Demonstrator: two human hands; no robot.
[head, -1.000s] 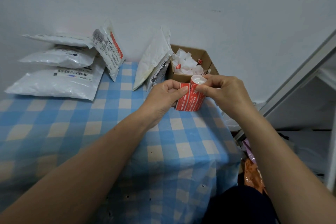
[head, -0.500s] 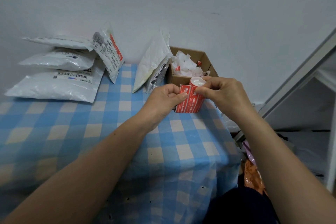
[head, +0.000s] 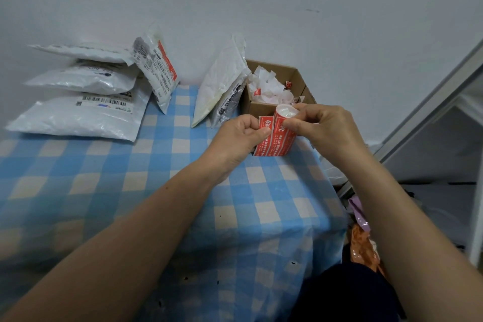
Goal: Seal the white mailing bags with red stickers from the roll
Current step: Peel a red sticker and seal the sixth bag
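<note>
Head view: the right hand holds the roll standing up, and the left hand pinches the loose red sticker poking out on the roll's left side.

sticker roll: red, white print, upright, held above cloth | white mailing bags: stacked back-left, two leaning

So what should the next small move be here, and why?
Probably the left hand should pull the red sticker sideways off the roll: it pinches the sticker's lifted edge, the right hand grips the roll's top, and the white mailing bags lie apart from both hands.
</note>
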